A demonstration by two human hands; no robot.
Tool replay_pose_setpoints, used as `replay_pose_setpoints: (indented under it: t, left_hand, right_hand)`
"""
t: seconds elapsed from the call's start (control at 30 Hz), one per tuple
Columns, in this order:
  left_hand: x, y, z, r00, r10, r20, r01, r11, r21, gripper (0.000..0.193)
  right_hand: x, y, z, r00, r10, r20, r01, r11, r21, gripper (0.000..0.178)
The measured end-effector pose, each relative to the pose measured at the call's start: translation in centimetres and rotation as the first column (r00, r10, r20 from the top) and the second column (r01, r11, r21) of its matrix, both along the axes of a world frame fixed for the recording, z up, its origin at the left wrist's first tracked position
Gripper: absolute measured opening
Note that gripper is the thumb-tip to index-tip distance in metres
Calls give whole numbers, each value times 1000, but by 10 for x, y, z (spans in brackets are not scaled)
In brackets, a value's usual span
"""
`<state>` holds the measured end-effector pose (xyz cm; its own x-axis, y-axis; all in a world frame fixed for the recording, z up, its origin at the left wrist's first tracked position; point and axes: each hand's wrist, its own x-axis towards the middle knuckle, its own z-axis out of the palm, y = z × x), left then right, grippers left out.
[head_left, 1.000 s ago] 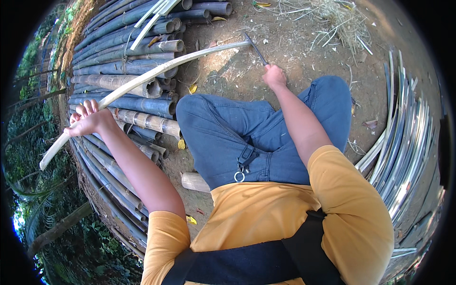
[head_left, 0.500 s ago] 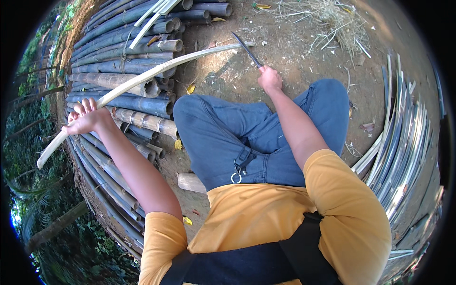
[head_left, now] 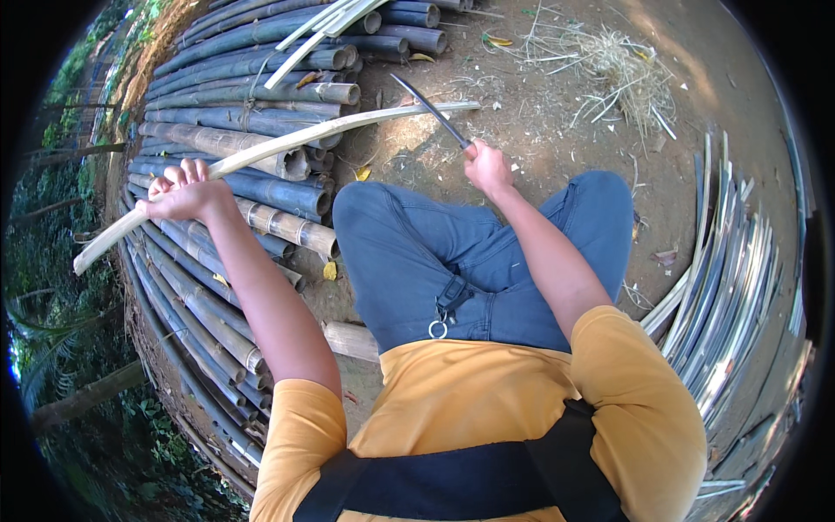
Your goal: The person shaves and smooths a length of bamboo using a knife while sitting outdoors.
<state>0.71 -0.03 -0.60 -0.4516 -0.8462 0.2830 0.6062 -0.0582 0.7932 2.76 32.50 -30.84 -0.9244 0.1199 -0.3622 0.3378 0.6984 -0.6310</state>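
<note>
A long pale strip of split bamboo (head_left: 287,140) slants across in front of me, its lower left end out past the bamboo stack and its far end over the bare ground. Round its left part my left hand (head_left: 188,189) is closed. My right hand (head_left: 487,166), beyond my crossed legs, grips the handle of a long narrow knife (head_left: 430,110). The dark blade points up and left and crosses the strip near its far end. Whether the edge touches the strip I cannot tell.
Stacked dark bamboo poles (head_left: 261,187) fill the left side, with a few pale strips (head_left: 323,33) on top. Fine shavings (head_left: 613,78) lie heaped at the far right. A bundle of thin strips (head_left: 726,287) stands nearer on the right. A short bamboo piece (head_left: 351,340) lies by my left thigh.
The knife has shifted left along the strip, away from its far tip, with my right hand slightly lower. The strip's left end has risen a little with my left hand. The whole view has shifted slightly.
</note>
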Motion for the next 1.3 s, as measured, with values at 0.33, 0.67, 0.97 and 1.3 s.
replay_pose_setpoints:
  t: [0.33,0.67,0.97,1.3]
  left_hand:
    - [14,6,-2,997,-49,-52,48,999,-17,50]
    - [21,-5,-11,996,-45,-76,44,999,-15,53]
    - [16,-8,-11,994,-67,-89,65,997,-29,50]
    - [20,-4,-9,993,-71,-94,68,997,-43,51]
  right_hand:
    - [57,-64,112,965,170,-198,-200,969,-148,15]
    - [54,-70,113,980,160,-114,-168,984,-60,16]
    - [58,-79,129,989,133,-67,-135,991,-22,19]
    - [56,-76,132,982,187,-38,-182,978,107,23]
